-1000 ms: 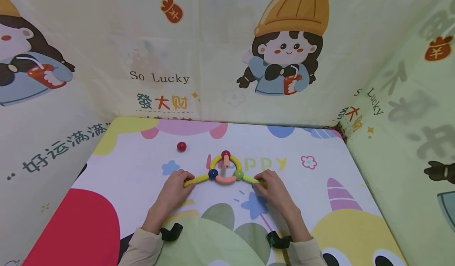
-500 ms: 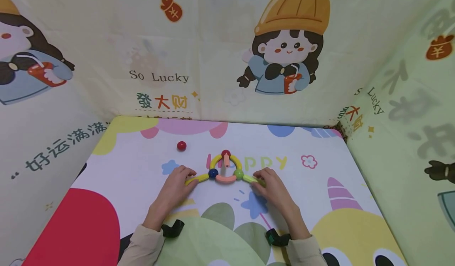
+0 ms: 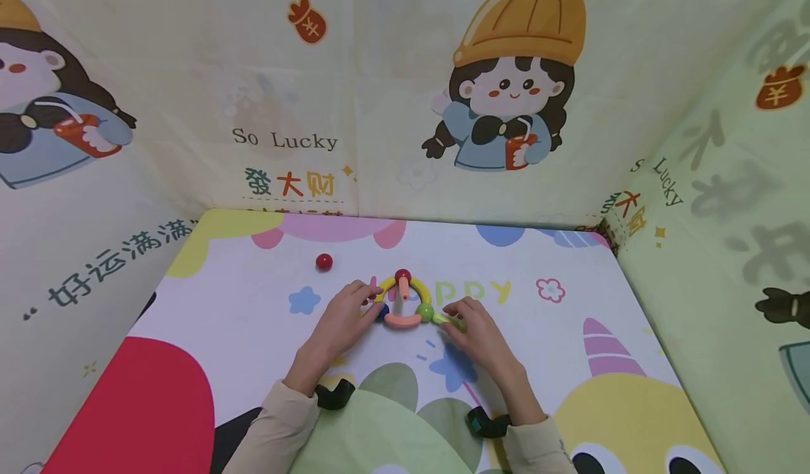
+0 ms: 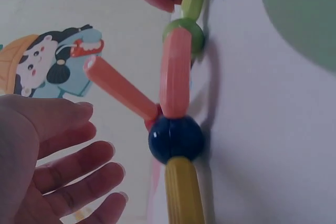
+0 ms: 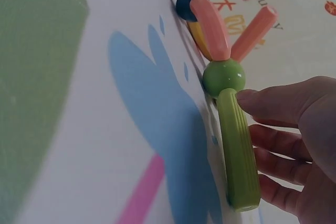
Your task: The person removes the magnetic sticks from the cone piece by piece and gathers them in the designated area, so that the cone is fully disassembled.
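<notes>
Left hand (image 3: 344, 319) spread, gripping nothing; right hand (image 3: 479, 331) loosely spread at green stick (image 5: 238, 153); red ball (image 3: 324, 262) well apart

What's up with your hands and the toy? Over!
Left hand empty, by navy ball. Right hand at green rod, grip unclear. Toy ring joined, pink rod slanting up. Red ball apart, not blocking.

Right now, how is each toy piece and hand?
Loose red ball: unattached
Far red ball: attached
Blue ball: attached
Green ball: attached
Straight pink rod: tilted upward
Curved pink rod: attached, both ends
Light green rod: outer end free
Left hand: open, holding nothing
Right hand: grip unclear
</notes>
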A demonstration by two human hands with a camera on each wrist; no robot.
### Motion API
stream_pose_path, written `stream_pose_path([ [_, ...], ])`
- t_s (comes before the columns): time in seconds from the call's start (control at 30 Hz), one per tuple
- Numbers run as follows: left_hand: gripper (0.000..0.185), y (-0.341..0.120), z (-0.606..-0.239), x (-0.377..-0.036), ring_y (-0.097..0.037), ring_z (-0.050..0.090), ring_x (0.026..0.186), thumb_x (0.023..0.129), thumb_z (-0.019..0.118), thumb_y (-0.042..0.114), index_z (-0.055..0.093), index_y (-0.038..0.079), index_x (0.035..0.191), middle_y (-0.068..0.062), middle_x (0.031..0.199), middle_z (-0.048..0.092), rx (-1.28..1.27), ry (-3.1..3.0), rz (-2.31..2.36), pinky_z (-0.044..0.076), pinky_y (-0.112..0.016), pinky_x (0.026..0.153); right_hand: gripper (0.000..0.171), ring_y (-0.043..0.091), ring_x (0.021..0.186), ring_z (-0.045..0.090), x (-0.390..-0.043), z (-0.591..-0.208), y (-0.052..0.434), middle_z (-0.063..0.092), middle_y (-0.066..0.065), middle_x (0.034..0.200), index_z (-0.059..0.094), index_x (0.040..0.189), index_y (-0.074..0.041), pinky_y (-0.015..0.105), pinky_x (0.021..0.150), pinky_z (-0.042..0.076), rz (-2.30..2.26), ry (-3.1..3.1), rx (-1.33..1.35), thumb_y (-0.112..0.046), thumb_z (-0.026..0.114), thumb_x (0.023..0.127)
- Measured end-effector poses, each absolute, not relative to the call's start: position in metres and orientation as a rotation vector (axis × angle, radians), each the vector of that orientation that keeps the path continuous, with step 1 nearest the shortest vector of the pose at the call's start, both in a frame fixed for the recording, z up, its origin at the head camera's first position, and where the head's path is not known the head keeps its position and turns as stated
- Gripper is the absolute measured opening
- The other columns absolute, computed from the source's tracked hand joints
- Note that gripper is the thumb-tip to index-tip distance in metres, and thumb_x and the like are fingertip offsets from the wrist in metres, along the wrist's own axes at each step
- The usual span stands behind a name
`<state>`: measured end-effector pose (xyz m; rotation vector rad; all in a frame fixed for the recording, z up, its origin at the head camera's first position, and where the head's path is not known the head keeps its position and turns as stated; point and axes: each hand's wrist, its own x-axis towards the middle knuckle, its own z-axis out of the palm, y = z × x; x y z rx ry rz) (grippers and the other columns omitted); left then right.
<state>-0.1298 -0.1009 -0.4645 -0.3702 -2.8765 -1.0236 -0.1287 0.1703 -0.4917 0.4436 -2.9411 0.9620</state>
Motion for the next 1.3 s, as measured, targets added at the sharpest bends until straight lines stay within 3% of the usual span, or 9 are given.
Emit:
stream_pose_path([
  [0.2,0.034,-0.085,-0.461,-0.137,-0.010,0.051,0.080,0.093,0.071,0.020,0.069,0.009,0.125,0.002,0.094,0.060,-0.502,-2.770,-1.050,0.047,-0.022,0.068,0.026,0.018,0.103,0.059,-0.130,-0.493,0.169,0.065,0.002,0.106,0.071,0.112,-0.009,0.040,0.092,0.054,0.984,-2.951,0.432,-0.019,0.077,0.088],
  [0.37,0.036,-0.075,-0.460,-0.140,-0.011,0.046,0.074,0.092,0.072,0.024,0.071,0.009,0.124,-0.004,0.089,0.057,-0.609,-2.713,-1.127,0.041,-0.022,0.064,0.026,0.018,0.102,0.059,-0.131,-0.496,0.168,0.065,0.002,0.106,0.071,0.110,-0.009,0.040,0.091,0.054,0.961,-2.948,0.439,-0.018,0.077,0.088],
  [0.73,0.019,-0.067,-0.476,-0.136,-0.011,0.056,0.078,0.090,0.075,0.020,0.074,0.012,0.107,-0.001,0.094,0.062,-0.649,-2.722,-1.032,0.054,-0.025,0.072,0.023,0.017,0.099,0.059,-0.130,-0.495,0.167,0.065,0.002,0.104,0.071,0.108,-0.010,0.040,0.090,0.054,0.980,-2.933,0.459,-0.017,0.078,0.087],
  [1.03,0.020,-0.066,-0.487,-0.134,-0.009,0.050,0.074,0.090,0.076,0.022,0.077,0.012,0.107,-0.002,0.088,0.059,-0.666,-2.759,-0.989,0.048,-0.021,0.066,0.022,0.016,0.097,0.059,-0.131,-0.498,0.167,0.066,0.002,0.102,0.071,0.107,-0.010,0.039,0.088,0.054,0.961,-2.914,0.487,-0.015,0.078,0.087],
  [1.3,0.017,-0.066,-0.490,-0.134,-0.011,0.054,0.080,0.089,0.077,0.022,0.078,0.012,0.103,0.000,0.091,0.062,-0.699,-2.730,-0.943,0.054,-0.026,0.073,0.021,0.015,0.097,0.059,-0.131,-0.499,0.167,0.066,0.001,0.103,0.071,0.107,-0.011,0.040,0.090,0.054,0.979,-2.937,0.468,-0.015,0.077,0.087],
])
